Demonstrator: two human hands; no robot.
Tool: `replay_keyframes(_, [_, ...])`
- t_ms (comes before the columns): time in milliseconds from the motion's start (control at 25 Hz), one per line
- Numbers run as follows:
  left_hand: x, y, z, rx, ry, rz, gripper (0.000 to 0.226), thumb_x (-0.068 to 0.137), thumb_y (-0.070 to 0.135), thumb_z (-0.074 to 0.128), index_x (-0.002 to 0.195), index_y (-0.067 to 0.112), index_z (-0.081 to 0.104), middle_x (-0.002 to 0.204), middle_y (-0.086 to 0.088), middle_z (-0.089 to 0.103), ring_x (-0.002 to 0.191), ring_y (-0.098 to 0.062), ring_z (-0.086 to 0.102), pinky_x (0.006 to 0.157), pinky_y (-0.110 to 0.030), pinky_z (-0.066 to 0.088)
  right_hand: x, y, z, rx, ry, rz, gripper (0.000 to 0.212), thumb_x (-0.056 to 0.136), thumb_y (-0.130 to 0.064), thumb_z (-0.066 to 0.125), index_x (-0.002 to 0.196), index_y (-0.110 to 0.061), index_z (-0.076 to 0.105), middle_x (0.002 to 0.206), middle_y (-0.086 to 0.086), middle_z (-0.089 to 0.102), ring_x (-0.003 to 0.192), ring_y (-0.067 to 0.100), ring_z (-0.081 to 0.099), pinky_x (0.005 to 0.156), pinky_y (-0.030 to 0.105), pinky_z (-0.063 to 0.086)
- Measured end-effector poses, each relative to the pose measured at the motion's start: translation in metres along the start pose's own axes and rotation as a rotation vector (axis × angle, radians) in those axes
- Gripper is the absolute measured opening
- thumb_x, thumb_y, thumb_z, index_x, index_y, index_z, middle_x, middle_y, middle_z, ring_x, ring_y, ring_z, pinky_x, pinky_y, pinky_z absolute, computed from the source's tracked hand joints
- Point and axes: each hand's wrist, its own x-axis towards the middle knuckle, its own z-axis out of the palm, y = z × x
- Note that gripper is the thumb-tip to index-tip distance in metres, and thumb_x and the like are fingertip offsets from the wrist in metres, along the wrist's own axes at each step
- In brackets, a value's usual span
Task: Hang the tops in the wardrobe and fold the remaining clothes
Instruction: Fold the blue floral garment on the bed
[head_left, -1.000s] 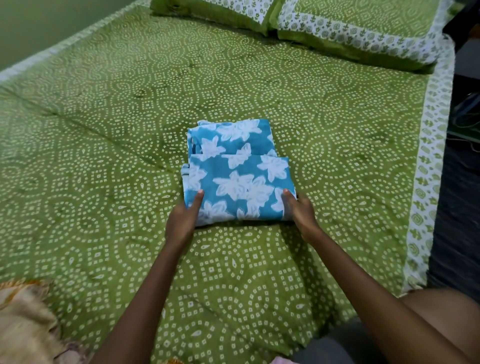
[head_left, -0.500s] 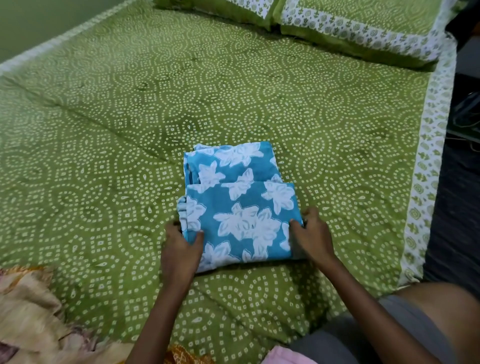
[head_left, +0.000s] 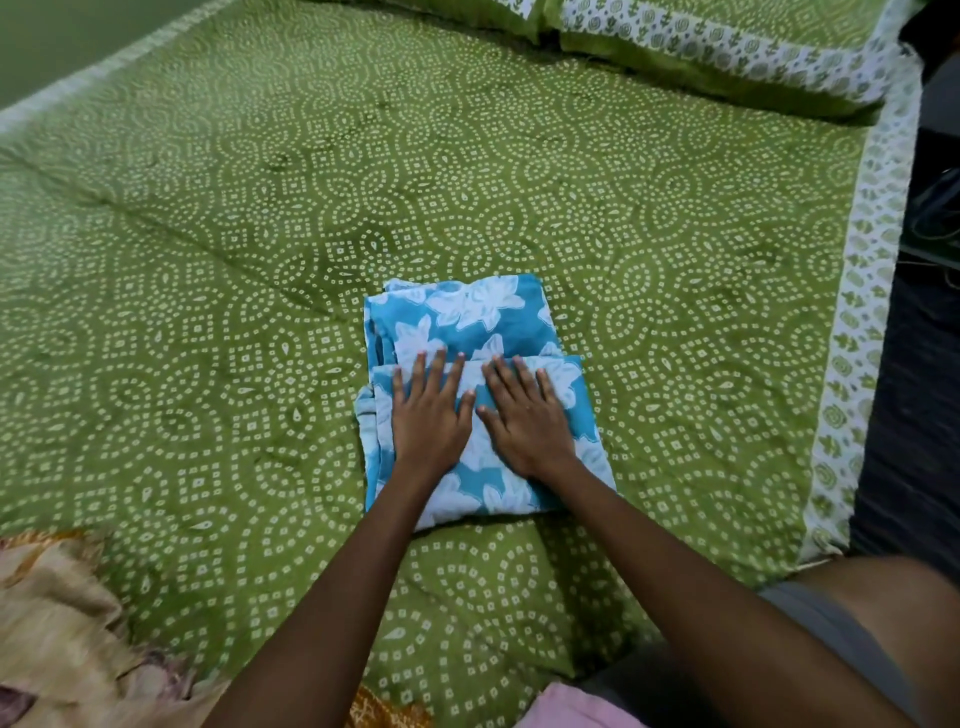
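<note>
Surface: green bedsheet (head_left: 623, 260) with white dotted circles, white printed border on the right side; two matching pillows (head_left: 717, 57) at the far edge.
Cloth: blue cloth (head_left: 467, 317) with white flowers lies near the middle of the bed, folded into a thick rectangle; the top layer is shorter, so the far part of the lower layer shows.
Left hand: left hand (head_left: 428, 415) lies flat on the fold, fingers straight and a little spread, holding nothing.
Right hand: right hand (head_left: 524, 415) is just beside it, also flat and pressing down.
Handling: I judge the cloth thin, soft and light; it does not slip, but the layers can shift or open. Best to take it at the two near corners, or to slide the palms under the whole pack.
Other fabric: beige crumpled cloth (head_left: 57, 639) at the near left, pink cloth (head_left: 571, 709) at the bottom edge; both look soft and not folded.
</note>
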Motion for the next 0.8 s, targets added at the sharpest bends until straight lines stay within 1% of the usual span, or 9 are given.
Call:
replay_keyframes(80, [0.006,-0.002,-0.004,0.014,-0.015,-0.110,0.075,0.086,0.055,0.002,0.147,0.021,0.028,0.154,-0.003,0.026,0.145,-0.024,0.013,0.112,-0.043,-0.013,0.011,0.005,-0.005,0.032,0.023,0.132,0.067,0.096,-0.054,0.013,0.151,-0.016,0.004,0.159,0.001,0.000,0.146,0.017,-0.007,0.114,0.033,-0.014])
replay_keyframes(160, [-0.005,-0.006,-0.005,0.030,0.002,-0.134,0.076,0.087,0.057,0.003,0.146,0.018,0.030,0.152,-0.005,0.032,0.144,-0.026,0.017,0.113,-0.047,-0.009,-0.001,0.005,-0.002,0.033,0.082,0.208,0.074,0.092,-0.057,0.010,0.151,-0.013,0.004,0.159,0.003,0.001,0.146,0.017,-0.006,0.114,0.033,-0.016])
replay_keyframes(360, [-0.010,-0.014,-0.008,0.030,0.056,-0.057,0.073,0.086,0.060,0.022,0.128,0.010,0.053,0.122,-0.011,0.057,0.122,-0.033,0.045,0.109,-0.054,0.020,-0.040,0.022,-0.009,0.040,0.034,-0.004,0.085,0.082,-0.063,0.002,0.151,-0.015,0.009,0.159,0.002,0.006,0.146,0.015,-0.002,0.113,0.032,-0.015])
replay_keyframes(440, [0.014,-0.020,-0.025,-0.015,-0.036,-0.069,0.070,0.081,0.066,0.029,0.114,0.012,0.059,0.111,-0.010,0.061,0.109,-0.031,0.052,0.097,-0.043,0.034,-0.035,0.029,-0.019,0.094,0.017,0.034,0.088,0.080,-0.068,0.012,0.151,-0.016,0.011,0.159,0.002,0.008,0.146,0.017,0.003,0.116,0.033,-0.005])
replay_keyframes(520, [0.039,-0.035,-0.051,-0.132,-0.211,-0.093,0.052,0.085,0.062,0.047,0.090,0.013,0.063,0.095,-0.009,0.064,0.091,-0.028,0.057,0.074,-0.032,0.039,-0.020,0.040,-0.027,0.232,0.071,0.217,0.088,0.081,-0.066,0.041,0.147,-0.011,0.023,0.154,0.010,0.024,0.141,0.026,0.021,0.115,0.039,0.017])
replay_keyframes(600, [0.049,-0.052,-0.076,-0.404,-0.377,-0.224,0.042,0.083,0.051,0.061,0.067,0.013,0.057,0.072,-0.007,0.062,0.069,-0.023,0.054,0.060,-0.027,0.038,0.001,0.056,-0.040,0.423,0.109,0.367,0.072,0.073,-0.052,0.070,0.127,-0.009,0.048,0.130,0.013,0.052,0.118,0.030,0.049,0.097,0.040,0.043])
replay_keyframes(640, [0.047,-0.058,-0.080,-0.634,-0.383,-0.310,0.036,0.080,0.043,0.067,0.064,0.012,0.057,0.067,-0.009,0.064,0.062,-0.020,0.055,0.055,-0.024,0.041,0.011,0.063,-0.048,0.534,0.104,0.394,0.060,0.070,-0.043,0.077,0.115,-0.009,0.057,0.115,0.010,0.061,0.103,0.026,0.057,0.086,0.038,0.049])
replay_keyframes(720, [0.031,-0.059,-0.081,-1.200,-0.330,-0.458,0.023,0.080,0.027,0.070,0.080,0.004,0.066,0.087,-0.022,0.070,0.059,-0.018,0.065,0.054,-0.021,0.052,0.023,0.073,-0.063,0.828,0.100,0.419,0.034,0.070,-0.022,0.082,0.096,-0.006,0.067,0.090,0.005,0.066,0.083,0.018,0.060,0.070,0.030,0.050])
replay_keyframes(800, [0.011,-0.055,-0.080,-1.764,-0.552,-0.450,0.044,0.078,0.032,0.073,0.105,-0.002,0.067,0.102,-0.023,0.069,0.077,-0.022,0.071,0.068,-0.029,0.057,0.022,0.076,-0.072,1.117,0.079,0.456,0.020,0.071,-0.006,0.078,0.086,-0.006,0.065,0.080,0.003,0.063,0.078,0.015,0.057,0.067,0.027,0.048])
